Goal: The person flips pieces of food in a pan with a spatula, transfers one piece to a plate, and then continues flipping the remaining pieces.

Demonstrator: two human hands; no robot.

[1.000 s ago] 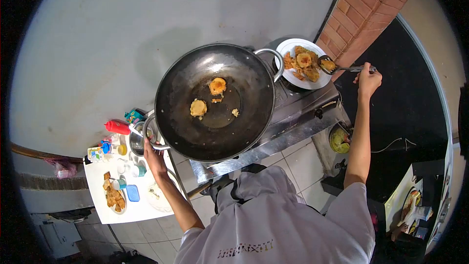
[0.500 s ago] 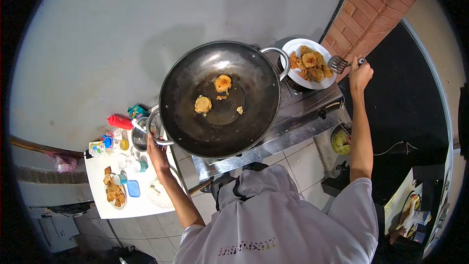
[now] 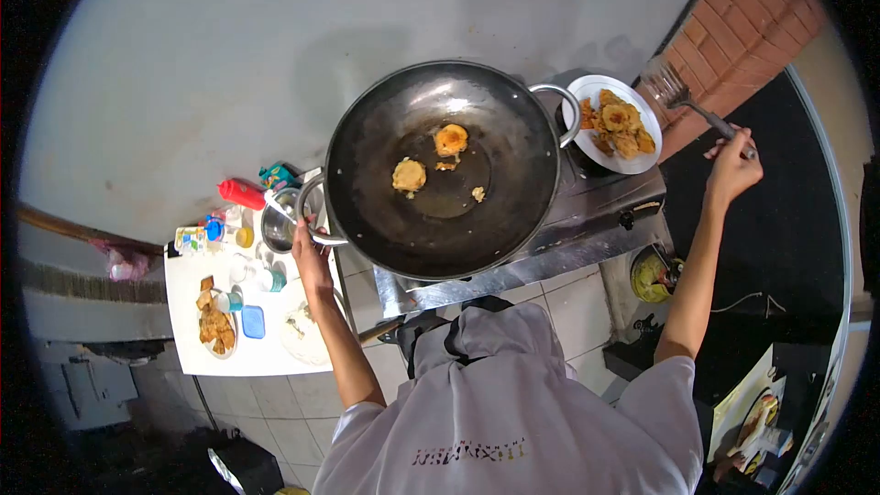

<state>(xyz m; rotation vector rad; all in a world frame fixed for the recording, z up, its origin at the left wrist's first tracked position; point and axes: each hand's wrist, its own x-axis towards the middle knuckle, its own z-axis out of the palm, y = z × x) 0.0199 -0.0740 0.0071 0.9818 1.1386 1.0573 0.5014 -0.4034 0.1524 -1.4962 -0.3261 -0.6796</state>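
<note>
A large dark wok (image 3: 513, 211) sits on the stove, with two browned round fritters (image 3: 409, 175) and some crumbs in its bottom. My left hand (image 3: 313, 261) is closed at the wok's left loop handle (image 3: 331, 238); the fingers are partly hidden. Beside that hand stands a metal bowl (image 3: 276, 229). My right hand (image 3: 731, 172) grips a slotted spatula (image 3: 708, 114) by its handle. The spatula's head is up beside the brick column, slightly blurred, with no food seen on it. Left of it, a white plate (image 3: 584, 90) holds a pile of fried pieces (image 3: 623, 128).
The steel stove (image 3: 513, 268) runs under the wok. A white table (image 3: 200, 356) at left bears a red bottle (image 3: 240, 192), jars, a blue lid (image 3: 253, 322) and a plate of fried food (image 3: 216, 325). A brick column (image 3: 733, 37) rises at right.
The spatula has lifted away from the plate's right edge, up and to the right. My left hand stays by the wok handle. The whole view has shifted slightly.
</note>
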